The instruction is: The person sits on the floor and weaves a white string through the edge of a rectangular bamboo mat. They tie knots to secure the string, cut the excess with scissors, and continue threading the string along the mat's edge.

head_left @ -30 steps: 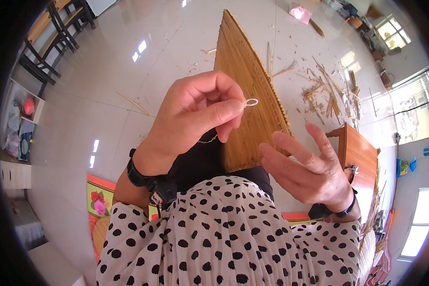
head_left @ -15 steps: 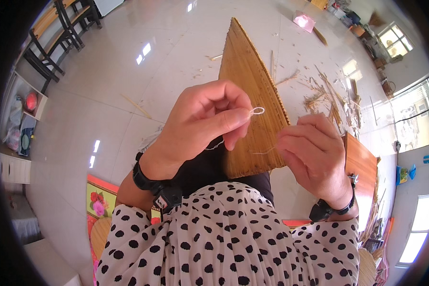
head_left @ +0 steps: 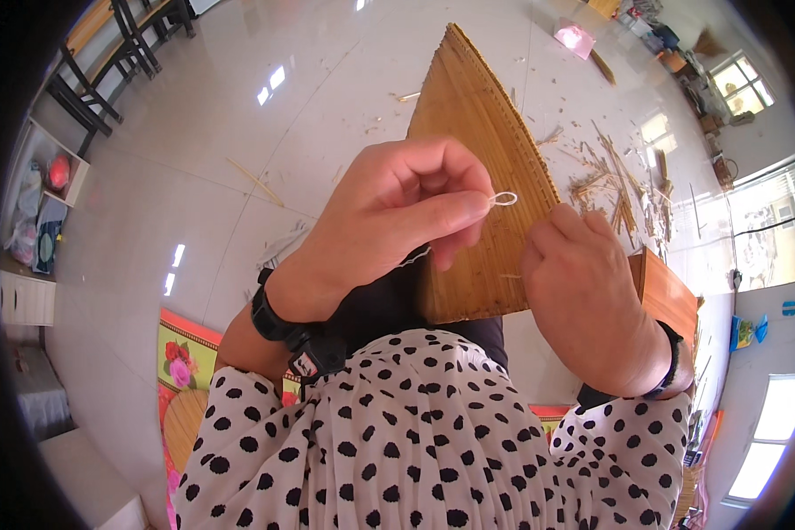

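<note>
My left hand (head_left: 406,208) is closed in a pinch on a white string, and a small loop of the string (head_left: 504,199) stands out past the thumb and fingertip. More of that string (head_left: 415,256) trails below the palm. To the right, my right hand (head_left: 583,287) is turned back-up with its fingers curled in. A short bit of thin pale strand (head_left: 510,276) shows beside its fingers; the fingertips are hidden. Behind both hands a brown, wood-like panel (head_left: 464,124) tapers to a point at the far end, its long right edge ridged, its near end by my lap.
Straw-like scraps (head_left: 623,185) litter the floor at the right. A reddish-brown wooden board (head_left: 671,287) lies beyond my right wrist. Dark-framed chairs (head_left: 137,44) stand far left, above a white shelf unit (head_left: 75,181). A floral mat (head_left: 181,362) is at lower left.
My right hand has rolled over, so its back now faces up and less strand shows. My left hand, still pinching the looped string, has shifted slightly right and up in view.
</note>
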A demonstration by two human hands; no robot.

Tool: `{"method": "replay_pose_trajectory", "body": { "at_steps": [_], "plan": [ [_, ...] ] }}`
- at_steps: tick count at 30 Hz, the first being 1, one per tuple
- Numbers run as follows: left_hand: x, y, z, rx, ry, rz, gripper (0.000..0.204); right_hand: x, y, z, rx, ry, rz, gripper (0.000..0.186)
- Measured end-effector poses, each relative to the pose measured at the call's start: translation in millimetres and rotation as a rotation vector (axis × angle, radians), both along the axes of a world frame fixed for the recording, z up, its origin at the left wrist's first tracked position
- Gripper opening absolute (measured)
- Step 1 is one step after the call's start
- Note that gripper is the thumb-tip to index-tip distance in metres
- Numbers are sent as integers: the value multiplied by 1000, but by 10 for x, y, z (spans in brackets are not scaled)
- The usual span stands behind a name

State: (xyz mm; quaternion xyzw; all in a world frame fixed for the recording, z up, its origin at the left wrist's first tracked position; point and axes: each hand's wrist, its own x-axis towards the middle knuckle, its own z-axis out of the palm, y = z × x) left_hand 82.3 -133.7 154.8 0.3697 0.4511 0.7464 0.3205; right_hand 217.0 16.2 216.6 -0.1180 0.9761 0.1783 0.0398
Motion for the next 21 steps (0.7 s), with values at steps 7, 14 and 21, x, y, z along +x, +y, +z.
{"method": "replay_pose_trajectory", "body": {
  "at_steps": [7,14,21],
  "plan": [
    [-32,-12,-49,5,-21,-3,13,-41,109,30,-433,33,-60,7],
    [-54,-74,-105,24,-77,-59,8,-119,132,205,-1252,-188,-419,25],
    [-62,-88,-76,64,-66,56,6,-140,186,139,-1590,-95,-459,49]
  ]
}}
